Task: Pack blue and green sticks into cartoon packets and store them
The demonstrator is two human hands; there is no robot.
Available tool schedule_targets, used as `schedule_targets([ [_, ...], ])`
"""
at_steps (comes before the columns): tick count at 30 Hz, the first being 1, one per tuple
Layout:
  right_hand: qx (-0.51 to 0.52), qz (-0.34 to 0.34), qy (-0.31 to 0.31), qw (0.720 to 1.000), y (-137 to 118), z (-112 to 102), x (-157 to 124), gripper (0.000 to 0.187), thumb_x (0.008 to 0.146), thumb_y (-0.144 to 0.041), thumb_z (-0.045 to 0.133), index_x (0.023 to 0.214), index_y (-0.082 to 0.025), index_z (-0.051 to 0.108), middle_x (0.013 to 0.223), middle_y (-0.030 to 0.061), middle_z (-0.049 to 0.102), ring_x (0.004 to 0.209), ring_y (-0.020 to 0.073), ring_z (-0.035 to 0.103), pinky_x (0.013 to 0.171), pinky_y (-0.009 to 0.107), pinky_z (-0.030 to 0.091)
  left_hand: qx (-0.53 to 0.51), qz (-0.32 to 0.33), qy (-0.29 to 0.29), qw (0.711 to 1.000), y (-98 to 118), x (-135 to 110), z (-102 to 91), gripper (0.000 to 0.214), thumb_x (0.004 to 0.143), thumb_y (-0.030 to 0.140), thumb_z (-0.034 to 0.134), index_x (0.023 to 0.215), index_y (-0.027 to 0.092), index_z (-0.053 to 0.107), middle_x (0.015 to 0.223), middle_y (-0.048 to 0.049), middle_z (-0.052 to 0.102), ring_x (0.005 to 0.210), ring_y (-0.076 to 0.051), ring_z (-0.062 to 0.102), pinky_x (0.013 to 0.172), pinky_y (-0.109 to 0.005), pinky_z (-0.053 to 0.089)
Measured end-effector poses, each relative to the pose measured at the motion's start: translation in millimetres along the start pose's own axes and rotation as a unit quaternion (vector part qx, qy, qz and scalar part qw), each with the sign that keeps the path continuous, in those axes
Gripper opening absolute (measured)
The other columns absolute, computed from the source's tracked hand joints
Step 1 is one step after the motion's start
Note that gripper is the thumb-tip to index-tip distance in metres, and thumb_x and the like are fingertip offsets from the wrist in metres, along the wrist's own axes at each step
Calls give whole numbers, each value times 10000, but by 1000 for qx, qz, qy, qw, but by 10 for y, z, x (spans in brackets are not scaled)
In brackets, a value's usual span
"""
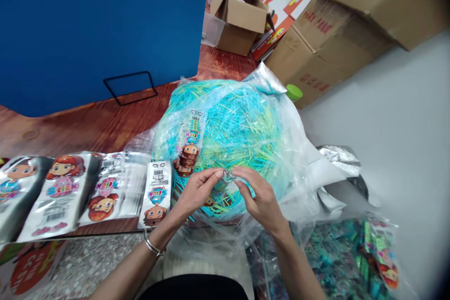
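Note:
Between my two hands is a small printed plastic pouch [227, 179], its top edge toward me and partly covered by fingers. My left hand [204, 190], with a silver bracelet on the wrist, pinches the pouch between thumb and fingers. My right hand [258, 197] is closed at the pouch's other side, fingertips on its edge. Both hands are over a big clear bag [291, 150] of thin blue and green sticks [242, 126]. Filled printed pouches [190, 143] lie on top of the sticks, left of my hands.
Stacks of flat printed pouches [59, 192] line the table [84, 126] edge at left. A black wire frame [131, 88] stands by the blue panel [105, 23]. Cardboard boxes [242, 18] fill the back right. Another bag [330, 248] with filled pouches lies low at right.

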State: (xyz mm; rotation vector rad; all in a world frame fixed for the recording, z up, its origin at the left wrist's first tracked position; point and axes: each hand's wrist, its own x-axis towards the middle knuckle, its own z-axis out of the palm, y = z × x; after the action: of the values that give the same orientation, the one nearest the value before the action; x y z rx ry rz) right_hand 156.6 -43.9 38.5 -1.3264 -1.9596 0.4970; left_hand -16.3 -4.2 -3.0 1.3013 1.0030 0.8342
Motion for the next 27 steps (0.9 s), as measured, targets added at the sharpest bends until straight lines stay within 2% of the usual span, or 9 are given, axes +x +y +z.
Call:
schedule_targets([
  [5,37,24,-6,999,-28,45,34,184,868,-137,502,1014,-213,582,1070,64,639,1054,175,581,920,342,464,-4,4,-20,1000,18,-2,16,335,865,396,476,1038,202,689,944,-11,716,912,-188,624,826,-270,461],
  [10,34,24,-17,999,-31,143,41,228,884,-146,469,1047,-212,614,1085,78,632,1047,180,581,907,356,474,-14,19,-22,999,-4,-9,16,312,871,372,474,1036,220,690,961,-6,716,916,-184,633,830,-274,463],
  [14,63,43,-57,995,-19,151,37,242,890,-185,475,1064,-240,633,1111,66,638,1063,189,579,919,378,471,5,12,-10,1000,5,-85,-72,288,859,367,490,970,221,712,908,-1,725,872,-180,644,806,-271,476],
  [16,80,65,-48,994,-1,127,28,255,894,-201,474,1092,-259,624,1119,49,644,1075,184,576,934,371,464,26,12,28,999,41,-115,-167,275,842,370,514,924,207,719,910,-7,721,866,-182,636,793,-271,477],
  [18,81,97,-7,992,32,110,3,258,894,-216,477,1107,-267,612,1119,39,647,1074,179,578,928,353,467,27,3,106,994,87,-96,-297,281,828,386,527,883,185,716,868,-15,714,822,-176,627,756,-269,478],
  [20,67,122,21,990,78,117,-42,242,890,-234,485,1092,-260,615,1098,40,654,1051,181,590,903,340,480,-9,-9,200,980,128,1,-452,302,816,408,533,891,169,702,793,-12,697,733,-153,611,697,-259,474],
  [22,50,131,20,990,128,150,-108,228,888,-251,485,1071,-246,621,1072,49,662,1024,187,604,888,343,486,-68,7,269,961,159,185,-607,313,785,406,571,957,169,680,811,-7,686,705,-127,595,693,-249,466],
  [24,35,139,10,990,175,196,-190,232,891,-268,476,1071,-231,618,1068,61,665,1017,193,610,888,355,486,-90,39,281,955,184,431,-734,307,756,382,598,952,158,674,875,-21,681,743,-121,592,721,-248,460],
  [27,17,168,18,985,228,253,-324,252,897,-293,462,1089,-217,607,1098,77,656,1039,203,604,895,373,484,-49,63,273,959,225,809,-831,289,754,350,581,911,126,672,811,-33,667,681,-123,577,654,-249,457],
])
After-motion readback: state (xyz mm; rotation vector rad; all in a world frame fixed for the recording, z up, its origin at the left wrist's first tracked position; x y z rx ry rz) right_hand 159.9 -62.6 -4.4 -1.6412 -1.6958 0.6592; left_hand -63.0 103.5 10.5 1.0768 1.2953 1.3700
